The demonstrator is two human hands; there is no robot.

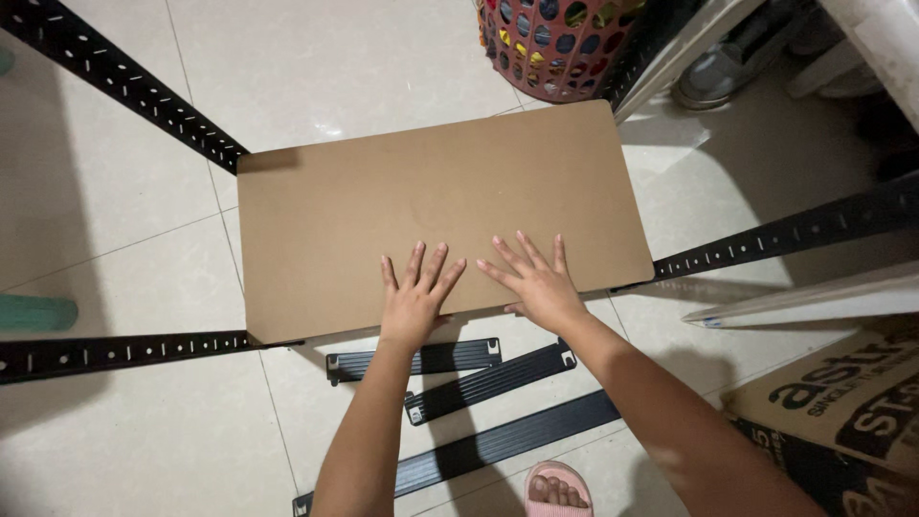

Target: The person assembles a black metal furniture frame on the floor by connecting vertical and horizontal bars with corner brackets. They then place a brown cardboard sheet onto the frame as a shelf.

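Left hand [414,299] and right hand [538,285] — fingers spread, pressing flat on a brown shelf board [431,206] atop black slotted posts [134,86] — uneven pressure might tip it.

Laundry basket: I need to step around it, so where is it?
The red laundry basket stands on the floor at the head view's top edge, right of centre, just beyond the brown board's far right corner.

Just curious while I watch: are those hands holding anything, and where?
Nothing is gripped. The left hand and right hand lie flat, fingers spread, on the brown board near its front edge.
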